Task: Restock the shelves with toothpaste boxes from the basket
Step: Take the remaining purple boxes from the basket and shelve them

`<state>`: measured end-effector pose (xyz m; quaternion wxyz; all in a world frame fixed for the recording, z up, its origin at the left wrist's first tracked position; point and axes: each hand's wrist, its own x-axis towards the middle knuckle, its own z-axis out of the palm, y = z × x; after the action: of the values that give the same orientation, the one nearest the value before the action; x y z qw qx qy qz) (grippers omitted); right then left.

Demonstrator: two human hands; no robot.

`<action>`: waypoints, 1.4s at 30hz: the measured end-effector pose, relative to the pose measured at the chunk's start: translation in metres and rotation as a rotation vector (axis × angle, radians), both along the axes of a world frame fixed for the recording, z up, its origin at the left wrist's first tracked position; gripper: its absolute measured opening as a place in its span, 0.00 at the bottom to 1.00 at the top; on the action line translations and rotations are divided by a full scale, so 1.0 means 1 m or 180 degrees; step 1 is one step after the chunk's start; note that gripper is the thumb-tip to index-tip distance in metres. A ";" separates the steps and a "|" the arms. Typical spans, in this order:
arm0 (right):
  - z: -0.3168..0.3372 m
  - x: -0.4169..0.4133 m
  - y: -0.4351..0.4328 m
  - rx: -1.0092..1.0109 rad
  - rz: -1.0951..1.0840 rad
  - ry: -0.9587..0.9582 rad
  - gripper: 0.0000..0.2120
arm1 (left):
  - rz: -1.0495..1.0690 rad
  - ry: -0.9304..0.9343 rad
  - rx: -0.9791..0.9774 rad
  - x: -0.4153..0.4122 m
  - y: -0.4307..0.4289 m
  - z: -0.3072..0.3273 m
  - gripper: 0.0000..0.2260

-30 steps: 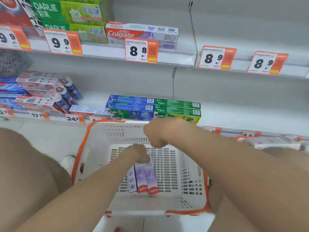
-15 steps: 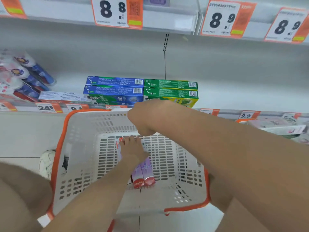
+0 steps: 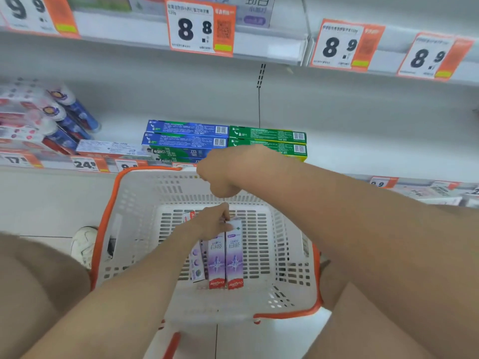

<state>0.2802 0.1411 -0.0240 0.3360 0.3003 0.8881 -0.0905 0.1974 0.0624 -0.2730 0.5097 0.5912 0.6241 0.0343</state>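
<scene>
Purple toothpaste boxes (image 3: pixel 226 257) under left fingers (image 3: pixel 219 216)

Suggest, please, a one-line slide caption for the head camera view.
Left hand grips purple Colgate boxes inside the white basket, right hand curled above its far rim, below a partly stocked shelf.

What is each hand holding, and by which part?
The left hand grips the purple toothpaste boxes in the basket at their far ends. The right hand is curled at the basket's far rim; whether it holds anything cannot be told.

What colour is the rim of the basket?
Orange. The basket rim shows best in the head view.
</scene>
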 end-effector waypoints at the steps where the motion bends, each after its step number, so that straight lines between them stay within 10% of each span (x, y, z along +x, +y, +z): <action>1: 0.008 0.003 -0.001 0.0018 0.0012 -0.0026 0.13 | 0.0035 -0.0130 0.0039 -0.002 -0.004 0.007 0.10; 14: 0.080 0.062 0.004 0.0368 -0.0628 0.0110 0.06 | 0.0426 -0.0172 0.1566 -0.043 0.013 0.217 0.10; 20: 0.106 0.062 -0.010 -0.0214 -0.1204 0.1323 0.50 | 0.1665 -0.0598 0.1673 -0.054 0.031 0.338 0.12; 24: 0.097 0.043 -0.015 0.0614 -0.1461 0.2060 0.66 | 0.2418 -0.0582 0.1670 -0.055 0.028 0.390 0.13; 28: 0.108 0.040 -0.006 -0.0005 -0.1876 0.2661 0.52 | 0.2579 -0.1344 0.1341 -0.056 0.027 0.404 0.13; 32: 0.127 0.047 0.009 -0.1917 -0.2924 0.3618 0.15 | 0.2706 -0.2151 0.0734 -0.065 0.032 0.404 0.26; 42: 0.137 0.053 0.029 -0.3524 -0.2747 0.3808 0.21 | 0.2112 -0.2119 0.0856 -0.066 0.039 0.399 0.20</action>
<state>0.3337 0.1704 0.1129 -0.1462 0.3050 0.5549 -0.7600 0.1310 0.1010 0.1255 0.5623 0.3780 0.5721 0.4623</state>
